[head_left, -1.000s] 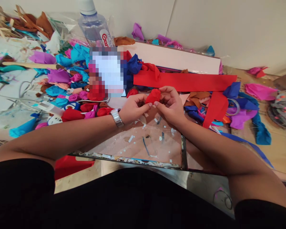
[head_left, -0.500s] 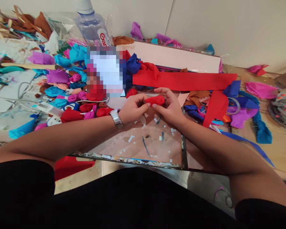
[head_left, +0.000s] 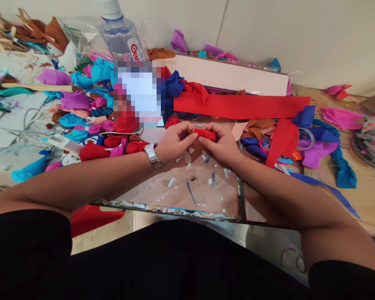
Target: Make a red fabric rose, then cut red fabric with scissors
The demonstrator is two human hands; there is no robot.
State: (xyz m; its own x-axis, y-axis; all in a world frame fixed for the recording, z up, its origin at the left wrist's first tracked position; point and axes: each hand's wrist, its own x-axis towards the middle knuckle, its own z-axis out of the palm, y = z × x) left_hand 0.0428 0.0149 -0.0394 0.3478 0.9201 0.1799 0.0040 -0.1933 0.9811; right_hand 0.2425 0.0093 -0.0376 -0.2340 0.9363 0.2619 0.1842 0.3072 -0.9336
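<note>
Over the middle of the table, both hands meet on a small rolled piece of red crepe paper (head_left: 207, 134). My left hand (head_left: 177, 141), with a metal watch on its wrist, pinches the roll's left end between thumb and curled fingers. My right hand (head_left: 222, 143) wraps round the other end, its thumb pressed on the front. The fingertips behind the roll are partly hidden. Beyond the hands lies a long red paper strip (head_left: 243, 107), and a second red strip (head_left: 283, 139) hangs down at its right.
A clear plastic bottle (head_left: 121, 37) stands at the back left beside a pixelated bright screen (head_left: 140, 96). Crumpled coloured paper pieces (head_left: 76, 100) crowd the left. A tape roll (head_left: 306, 138) and paper scraps lie at right. A hammer (head_left: 40, 86) rests far left.
My right hand's raised fingers have curled down round the red roll, which now sits slightly lower and looks more compact. My left hand keeps its pinch in nearly the same place.
</note>
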